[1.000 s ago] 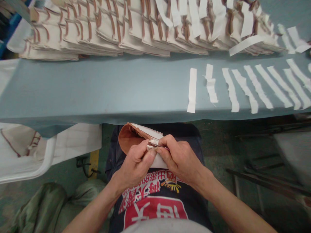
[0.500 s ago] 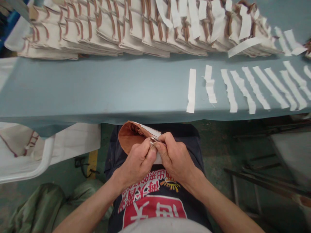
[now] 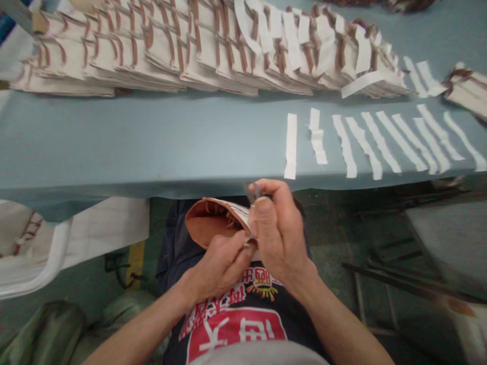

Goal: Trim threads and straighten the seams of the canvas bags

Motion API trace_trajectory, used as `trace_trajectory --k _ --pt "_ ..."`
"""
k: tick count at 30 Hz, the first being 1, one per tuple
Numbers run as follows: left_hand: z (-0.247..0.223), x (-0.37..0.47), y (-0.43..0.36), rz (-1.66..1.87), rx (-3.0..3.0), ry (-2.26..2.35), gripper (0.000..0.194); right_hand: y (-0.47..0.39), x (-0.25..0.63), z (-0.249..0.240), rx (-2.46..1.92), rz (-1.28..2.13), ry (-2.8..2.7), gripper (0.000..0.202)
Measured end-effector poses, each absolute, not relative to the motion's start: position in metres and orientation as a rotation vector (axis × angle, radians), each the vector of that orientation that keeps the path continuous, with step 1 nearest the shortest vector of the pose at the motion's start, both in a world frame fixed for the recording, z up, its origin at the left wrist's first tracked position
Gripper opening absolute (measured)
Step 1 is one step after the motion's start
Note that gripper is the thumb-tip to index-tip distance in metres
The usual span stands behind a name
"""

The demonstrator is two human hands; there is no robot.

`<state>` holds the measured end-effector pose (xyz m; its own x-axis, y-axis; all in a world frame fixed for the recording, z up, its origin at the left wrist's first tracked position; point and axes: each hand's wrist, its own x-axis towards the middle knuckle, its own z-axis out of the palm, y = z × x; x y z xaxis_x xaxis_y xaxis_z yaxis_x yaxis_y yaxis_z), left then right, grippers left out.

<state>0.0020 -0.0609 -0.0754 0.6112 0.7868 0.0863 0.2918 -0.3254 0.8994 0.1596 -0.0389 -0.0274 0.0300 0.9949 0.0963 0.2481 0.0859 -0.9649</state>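
Observation:
Over my lap, my left hand (image 3: 224,261) is closed, pinching the lower edge of a brown-and-white sewn fabric piece (image 3: 203,223). The piece curves open like a pouch, its brown side facing left and gathered folds showing inside. My right hand (image 3: 279,233) is closed just right of it, beside the white edge. From its thumb and forefinger, small thread snips (image 3: 254,192) point up with two metal tips apart; motion blurs them. Whether the right fingers also touch the fabric is hidden.
Stacked cream pieces with brown edging (image 3: 160,56) line the back of the blue-grey covered table (image 3: 152,137). Several white strips (image 3: 291,147) lie along its front right. A white tubular frame (image 3: 57,263) stands at left, dark metal bars (image 3: 399,284) at right.
My right hand has risen away from my left and turned, bringing the snips' tips up towards the table edge. My left hand still pinches the fabric piece. The view has shifted slightly right.

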Motion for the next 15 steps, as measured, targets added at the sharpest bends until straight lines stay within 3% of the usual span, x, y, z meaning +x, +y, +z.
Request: trace_trajectory --k 3,9,15 --pt "-0.061 -0.011 -0.052 0.726 1.786 0.918 0.024 -0.041 0.177 -0.022 -1.414 0.98 -1.389 0.027" --pt "-0.041 -0.028 -0.039 0.895 1.76 0.868 0.017 -0.044 0.165 -0.012 -1.236 1.348 -1.564 0.014" --pt "-0.032 -0.03 -0.033 0.892 1.747 0.851 0.015 -0.037 0.158 -0.011 -1.184 1.475 -1.507 0.017"
